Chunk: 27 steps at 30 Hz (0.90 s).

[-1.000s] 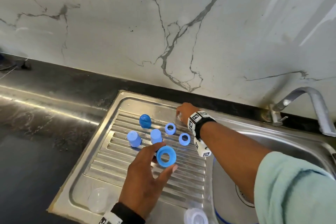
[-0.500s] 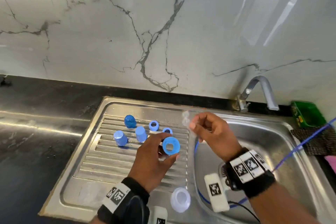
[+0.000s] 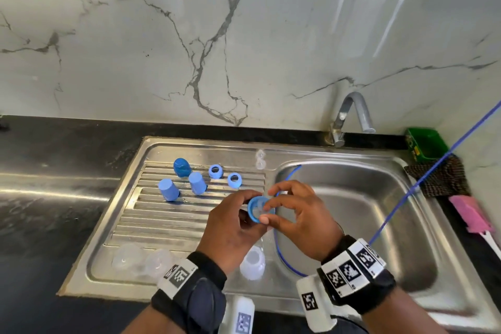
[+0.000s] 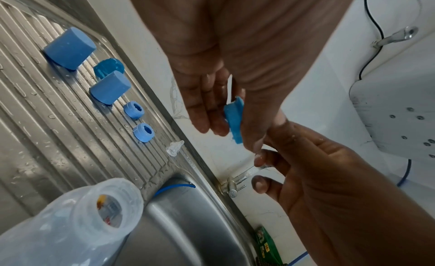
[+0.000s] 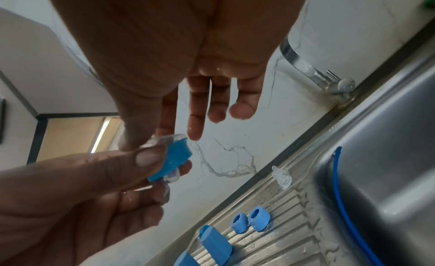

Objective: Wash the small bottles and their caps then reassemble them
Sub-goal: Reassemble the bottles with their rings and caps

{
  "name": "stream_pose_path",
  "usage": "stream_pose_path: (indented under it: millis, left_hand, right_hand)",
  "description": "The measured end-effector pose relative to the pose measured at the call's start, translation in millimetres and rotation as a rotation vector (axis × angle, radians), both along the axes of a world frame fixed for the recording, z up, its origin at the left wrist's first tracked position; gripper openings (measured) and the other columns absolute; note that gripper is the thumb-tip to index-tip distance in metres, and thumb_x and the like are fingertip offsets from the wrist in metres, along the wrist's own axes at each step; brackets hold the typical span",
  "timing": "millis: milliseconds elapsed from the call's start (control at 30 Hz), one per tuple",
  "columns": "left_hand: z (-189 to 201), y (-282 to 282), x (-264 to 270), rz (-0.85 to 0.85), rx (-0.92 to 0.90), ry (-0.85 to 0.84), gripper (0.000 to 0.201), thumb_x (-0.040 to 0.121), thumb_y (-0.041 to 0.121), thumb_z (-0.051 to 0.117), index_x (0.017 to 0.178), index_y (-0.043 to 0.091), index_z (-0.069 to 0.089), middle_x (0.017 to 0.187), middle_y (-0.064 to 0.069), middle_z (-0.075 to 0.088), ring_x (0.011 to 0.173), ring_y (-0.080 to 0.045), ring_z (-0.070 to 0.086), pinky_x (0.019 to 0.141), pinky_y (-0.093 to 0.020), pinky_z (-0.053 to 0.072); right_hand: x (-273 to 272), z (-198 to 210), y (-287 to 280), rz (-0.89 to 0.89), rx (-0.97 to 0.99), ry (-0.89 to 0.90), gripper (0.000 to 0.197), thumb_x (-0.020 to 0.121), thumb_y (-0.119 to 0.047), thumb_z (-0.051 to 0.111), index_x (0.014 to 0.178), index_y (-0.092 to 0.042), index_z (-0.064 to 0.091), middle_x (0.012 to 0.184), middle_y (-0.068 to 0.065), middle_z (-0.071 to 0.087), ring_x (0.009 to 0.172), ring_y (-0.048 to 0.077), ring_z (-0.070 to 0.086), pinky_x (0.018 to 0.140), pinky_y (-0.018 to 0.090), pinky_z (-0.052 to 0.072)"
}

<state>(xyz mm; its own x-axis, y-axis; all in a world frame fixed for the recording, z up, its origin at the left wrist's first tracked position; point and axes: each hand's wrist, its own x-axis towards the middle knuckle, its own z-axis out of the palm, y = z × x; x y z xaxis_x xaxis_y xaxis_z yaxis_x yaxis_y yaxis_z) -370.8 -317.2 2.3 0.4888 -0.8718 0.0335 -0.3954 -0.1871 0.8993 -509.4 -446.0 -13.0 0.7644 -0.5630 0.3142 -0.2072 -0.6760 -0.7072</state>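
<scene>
My left hand [image 3: 245, 215] grips a blue screw ring [image 3: 257, 210] over the edge between drainboard and basin. My right hand [image 3: 271, 206] pinches a clear silicone teat [image 5: 164, 139] with thumb and forefinger and holds it inside the ring [image 5: 175, 156]; part of the teat shows below it. On the drainboard [image 3: 151, 225] stand two light blue caps [image 3: 168, 189] [image 3: 197, 183], a darker blue cap [image 3: 182, 167] and two more blue rings [image 3: 215, 171] [image 3: 234, 180]. Another clear teat [image 3: 260, 160] lies near the back rim. A clear bottle [image 3: 252, 264] lies by my left wrist, two more [image 3: 129, 256] [image 3: 158, 262] at the front left.
The sink basin [image 3: 366, 198] lies to the right with a tap [image 3: 352, 114] behind it. A thin blue tube [image 3: 406, 198] runs across the basin. A green box [image 3: 425, 146], a dark scrub cloth [image 3: 439, 176] and a pink brush [image 3: 471, 214] sit at the right.
My right hand picked the clear teat up from the back rim and carried it to the ring in my left hand. Both hands have come together.
</scene>
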Motion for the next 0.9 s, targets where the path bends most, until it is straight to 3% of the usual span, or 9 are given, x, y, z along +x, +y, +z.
stream_pose_path:
  millis: [133,200,267,400,567,733,900]
  left_hand:
    - [-2,3,0,0.000,0.005,-0.001,0.049,0.075,0.024,0.088,0.118,0.030,0.064,0.106,0.012,0.068,0.083,-0.004,0.068,0.071,-0.012,0.052]
    - [-5,4,1,-0.001,0.013,-0.008,0.051,0.076,0.024,0.088,0.121,0.030,0.065,0.107,0.011,0.067,0.084,-0.002,0.067,0.072,-0.011,0.052]
    - [-7,5,2,-0.009,0.009,-0.010,0.051,0.077,0.022,0.087,0.122,0.030,0.065,0.108,0.011,0.067,0.084,-0.004,0.068,0.072,-0.013,0.053]
    - [-9,9,5,-0.035,0.010,-0.031,0.050,0.079,0.020,0.085,0.123,0.031,0.064,0.109,0.012,0.066,0.086,-0.007,0.067,0.076,-0.020,0.057]
    - [-11,13,12,-0.008,0.003,0.026,0.050,0.080,0.015,0.083,0.123,0.032,0.064,0.109,0.015,0.069,0.091,-0.007,0.069,0.080,-0.020,0.057]
    - [-8,14,11,0.002,0.022,0.134,0.039,0.085,0.021,0.080,0.119,0.032,0.065,0.107,0.018,0.072,0.092,-0.003,0.070,0.082,-0.020,0.057]
    - [-12,14,12,0.064,0.048,0.150,0.022,0.094,0.030,0.069,0.117,0.029,0.069,0.105,0.014,0.074,0.095,-0.004,0.071,0.087,-0.037,0.060]
  right_hand:
    - [2,2,7,0.007,-0.003,-0.024,0.026,0.090,-0.048,0.063,0.092,-0.027,0.078,0.099,-0.017,0.063,0.085,-0.008,0.055,0.076,0.004,0.038]
    - [4,5,10,-0.018,0.015,0.007,0.012,0.086,-0.039,0.074,0.090,-0.027,0.074,0.090,-0.022,0.062,0.074,-0.002,0.057,0.067,0.006,0.040]
    - [6,7,10,-0.038,0.109,0.049,0.020,0.082,-0.032,0.082,0.095,-0.028,0.067,0.085,-0.020,0.063,0.073,0.006,0.060,0.064,0.010,0.043]
    - [12,4,9,-0.086,0.317,0.047,0.017,0.086,-0.022,0.078,0.099,-0.028,0.068,0.085,-0.012,0.071,0.076,0.006,0.066,0.069,0.014,0.051]
    - [19,-3,12,-0.084,0.640,-0.012,0.015,0.092,-0.015,0.072,0.107,-0.018,0.074,0.086,0.002,0.077,0.072,0.021,0.073,0.070,0.036,0.061]
    - [20,1,17,-0.097,0.747,-0.015,0.013,0.093,-0.018,0.071,0.102,-0.011,0.076,0.082,0.006,0.078,0.067,0.026,0.074,0.070,0.035,0.062]
    - [19,-4,19,-0.136,0.740,-0.061,0.011,0.090,-0.017,0.074,0.097,-0.009,0.075,0.079,0.006,0.077,0.065,0.024,0.073,0.065,0.033,0.060]
